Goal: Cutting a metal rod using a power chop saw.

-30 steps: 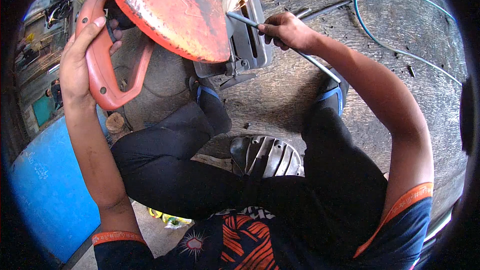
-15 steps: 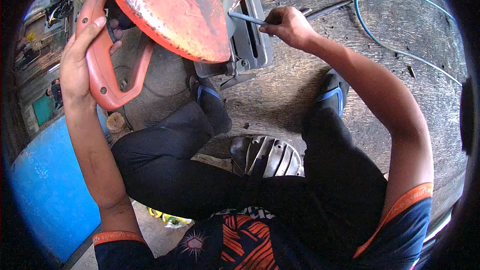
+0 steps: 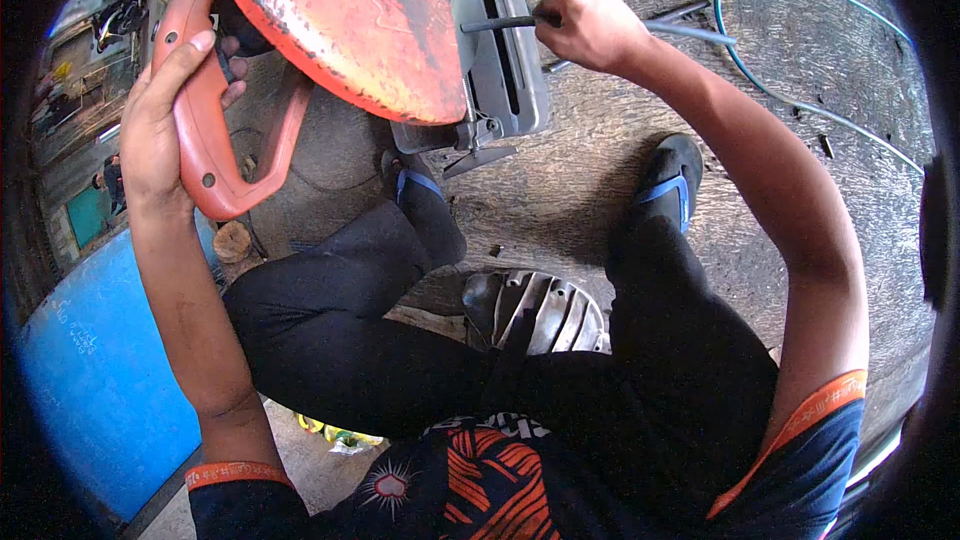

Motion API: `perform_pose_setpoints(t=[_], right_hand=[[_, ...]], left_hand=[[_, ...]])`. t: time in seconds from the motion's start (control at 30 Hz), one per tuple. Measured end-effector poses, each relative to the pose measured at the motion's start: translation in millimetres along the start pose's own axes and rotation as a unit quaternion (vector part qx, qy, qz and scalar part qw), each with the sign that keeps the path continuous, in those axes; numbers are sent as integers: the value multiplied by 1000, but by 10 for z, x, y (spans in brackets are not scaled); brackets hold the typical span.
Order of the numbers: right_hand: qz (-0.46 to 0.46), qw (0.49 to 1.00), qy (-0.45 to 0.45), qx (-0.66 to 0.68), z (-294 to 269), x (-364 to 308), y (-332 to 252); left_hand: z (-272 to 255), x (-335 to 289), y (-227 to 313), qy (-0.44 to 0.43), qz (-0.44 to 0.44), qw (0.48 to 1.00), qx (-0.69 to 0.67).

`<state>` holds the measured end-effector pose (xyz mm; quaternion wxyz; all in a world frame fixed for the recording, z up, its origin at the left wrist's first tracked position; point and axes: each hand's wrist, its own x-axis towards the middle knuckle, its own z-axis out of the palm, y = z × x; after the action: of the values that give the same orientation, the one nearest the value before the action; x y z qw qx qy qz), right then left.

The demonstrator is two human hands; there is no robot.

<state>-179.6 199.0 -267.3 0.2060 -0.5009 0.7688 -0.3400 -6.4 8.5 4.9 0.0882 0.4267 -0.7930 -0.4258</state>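
Note:
My left hand [image 3: 165,130] is wrapped round the orange D-shaped handle [image 3: 205,165] of a cut-off saw. The saw's worn orange blade guard [image 3: 345,25] hides much of the disc and the clamp area. In my closed right hand [image 3: 595,30] is a thin dark metal rod [image 3: 500,24], which points left across the saw's grey base [image 3: 515,90] with its end close beside the disc. A grey rod length [image 3: 700,33] shows beyond my right wrist; I cannot tell whether it is part of the held one.
Another dark rod [image 3: 685,11] lies on the worn floor [image 3: 760,120] behind my right hand. A pale blue hose [image 3: 722,40] curves at the right. A ribbed metal casting [image 3: 550,315] sits between my legs. On the left are a blue panel [image 3: 100,370] and a round wood piece [image 3: 232,241].
Sparks flew at the disc before; none show now. My right hand has shifted slightly up and right. A grey rod length now shows beyond my wrist. My left hand stays on the handle.

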Motion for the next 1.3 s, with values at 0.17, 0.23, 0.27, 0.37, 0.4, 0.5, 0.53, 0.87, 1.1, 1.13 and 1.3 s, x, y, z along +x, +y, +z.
perform_pose_setpoints(t=[0.17, 0.23, 0.27, 0.37, 0.4, 0.5, 0.53, 0.87, 1.1, 1.13, 1.3], right_hand=[[-48, 997, 42, -44, 4, 5, -4], [-69, 994, 56, -59, 5, 2, 15], [-73, 993, 54, -75, -12, 8, -5], [-88, 989, 57, -100, -15, 11, 6], [-98, 987, 63, -110, -15, 2, 31], [-103, 982, 95, -125, 29, 41, 0], [-105, 982, 94, -126, 41, 55, -25], [-48, 996, 63, -52, 147, -59, 30], [-27, 996, -53, 64, 481, -239, 209], [-6, 995, -51, 86, 539, -257, 224], [100, 978, -54, 175, 409, -236, -131]], left_hand=[[32, -14, 5, 6, 6, 1000, -4], [27, -13, 7, -4, -2, 1000, 1], [21, -13, 10, -1, 2, 1000, -2], [10, -1, 11, -1, 6, 1000, -2], [25, 10, 8, -6, 6, 1000, 1], [17, -5, -12, 4, 4, 1000, -7], [-14, -6, -33, 6, 3, 1000, -9], [14, -3, 11, -1, 7, 1000, -14], [-62, 57, -48, -43, -10, 999, 11], [-21, 46, -36, -44, -10, 999, 10], [27, -21, 28, 4, 3, 1000, -1]])
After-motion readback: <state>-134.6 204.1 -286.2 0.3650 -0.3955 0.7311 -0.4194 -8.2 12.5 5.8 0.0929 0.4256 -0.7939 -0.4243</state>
